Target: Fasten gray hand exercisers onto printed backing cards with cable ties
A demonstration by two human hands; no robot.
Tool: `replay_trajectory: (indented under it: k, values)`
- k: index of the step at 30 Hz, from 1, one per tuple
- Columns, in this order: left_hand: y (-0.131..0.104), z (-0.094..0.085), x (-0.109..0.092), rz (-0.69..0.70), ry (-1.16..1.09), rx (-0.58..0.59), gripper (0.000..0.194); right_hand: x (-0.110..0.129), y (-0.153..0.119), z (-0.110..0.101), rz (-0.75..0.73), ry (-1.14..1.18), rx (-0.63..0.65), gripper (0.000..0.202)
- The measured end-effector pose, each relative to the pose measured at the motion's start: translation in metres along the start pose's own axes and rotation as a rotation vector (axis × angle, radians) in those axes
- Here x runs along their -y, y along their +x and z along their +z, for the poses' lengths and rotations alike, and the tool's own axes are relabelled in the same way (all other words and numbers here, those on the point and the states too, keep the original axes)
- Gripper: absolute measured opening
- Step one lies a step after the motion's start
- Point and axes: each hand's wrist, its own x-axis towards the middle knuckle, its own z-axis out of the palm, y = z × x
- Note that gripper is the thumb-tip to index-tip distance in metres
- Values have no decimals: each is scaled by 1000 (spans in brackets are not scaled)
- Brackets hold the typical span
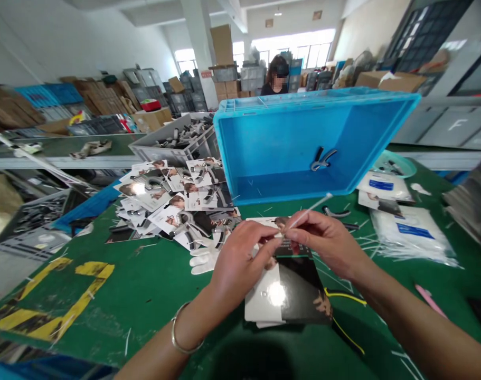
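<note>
A thin white cable tie (309, 212) slants up and to the right out of the fingers of my right hand (330, 240), which pinches it. My left hand (240, 258) is closed in a pinch on the tie close to the right fingertips; the exact grip is partly hidden. Right below both hands lies a stack of printed cards (288, 295), black, white and grey. A white glove (204, 260) shows beside my left hand. Yellow-handled cutters (345, 296) lie against the right side of the stack.
Behind my hands a blue crate (280, 145) stands on its side with a grip-handled tool (322, 159) inside. Carded tools (177, 206) are heaped to the left. Bags of cable ties (416, 235) and a pink pen-like object (430, 300) lie right. A person (275, 79) is beyond the crate.
</note>
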Motion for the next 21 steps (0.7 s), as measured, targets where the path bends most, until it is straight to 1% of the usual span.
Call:
replay_trajectory:
  k: [2,3,4,6,7,8,9,11,12,13,14,15,16,17,18,20,21]
  values:
    - [-15,3,16,-253,-19,-47,51,-2,-4,-3,-1,-19,-57,19]
    - [-24,5,25,-387,-69,-49,63,-4,-5,-5,5,-15,-86,18]
    - [-33,7,34,-505,-152,-30,66,-7,-6,-8,14,-3,-110,17]
    - [-47,8,46,-680,-355,1,52,-14,-7,-12,34,38,-136,15]
    - [-52,5,49,-732,-437,-25,45,-18,-7,-12,34,63,-149,15]
    - [-55,1,48,-763,-495,-97,40,-22,-6,-11,27,84,-170,14]
    - [-56,-4,44,-768,-532,-205,37,-24,-6,-10,2,99,-201,13]
    - [-55,-18,29,-716,-598,-432,37,-25,-6,-4,-107,104,-289,9]
    - [-54,-24,21,-685,-648,-503,36,-22,-7,0,-187,97,-341,7]
    - [-54,-29,13,-669,-706,-533,36,-18,-8,4,-269,85,-390,6]
    - [-54,-32,6,-677,-770,-521,36,-13,-10,8,-354,69,-427,7]
    - [-55,-32,2,-708,-836,-479,35,-8,-12,13,-425,53,-445,9]
    - [-57,-29,0,-753,-894,-427,35,-5,-14,18,-460,32,-427,10]
    - [-60,-25,0,-799,-935,-380,34,-3,-16,23,-455,2,-372,9]
    - [-64,-19,2,-837,-954,-351,33,-3,-17,28,-410,-39,-288,8]
    - [-74,-6,11,-879,-927,-339,31,-9,-17,38,-242,-160,-75,5]
    - [-79,-1,19,-891,-893,-334,29,-14,-16,43,-155,-233,11,7]
